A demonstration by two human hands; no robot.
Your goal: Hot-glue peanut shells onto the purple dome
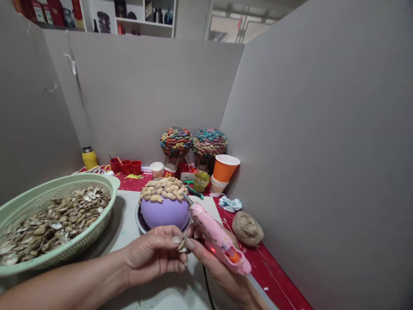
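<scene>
Three red cups [136, 167] stand towards the back of the worktop [129, 211], thin sticks rising by the leftmost. Brown-and-white shells [74, 215] lie heaped in the green basket [115, 185] on the left. Mid-worktop, a round dish [138, 220] holds a purple ball [165, 213] capped with peanuts [163, 187]. Just before it, the left hand [155, 254] has its grip pinched on one shell piece [183, 247]; the right hand [214, 269] has its grip wrapped around a pink glue gun [209, 226], thumb against that shell piece. An orange cup [225, 170] tops stacked paper cups [218, 185].
</scene>
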